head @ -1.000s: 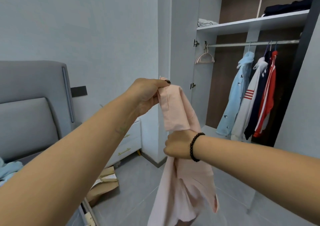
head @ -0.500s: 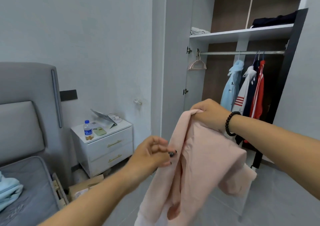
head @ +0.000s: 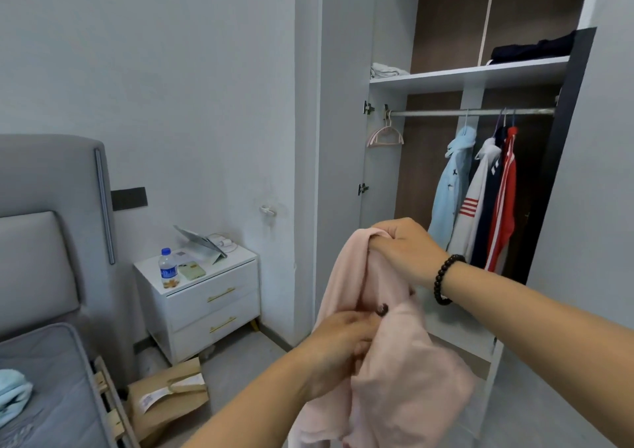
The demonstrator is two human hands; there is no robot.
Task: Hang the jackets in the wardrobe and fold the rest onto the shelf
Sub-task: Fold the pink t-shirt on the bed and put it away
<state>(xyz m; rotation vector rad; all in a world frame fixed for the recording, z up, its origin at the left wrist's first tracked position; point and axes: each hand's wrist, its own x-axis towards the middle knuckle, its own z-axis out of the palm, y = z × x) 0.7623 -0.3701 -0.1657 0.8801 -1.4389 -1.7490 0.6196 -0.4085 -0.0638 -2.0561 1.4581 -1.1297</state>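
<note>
In front of the open wardrobe [head: 343, 138], the right hand [head: 404, 246] grips the top edge of a pale pink garment [head: 404, 372], bunched over its knuckles, while the left hand [head: 343, 344] pinches a fold lower down; the hands are close but apart. The cloth hangs limp and creased between them, so it looks light, soft and floppy, likely to slump wherever it is unsupported. Holding it at the shoulders or collar would probably let it fall straight. A pink hanger [head: 385, 137] waits empty on the rail [head: 473, 112].
</note>
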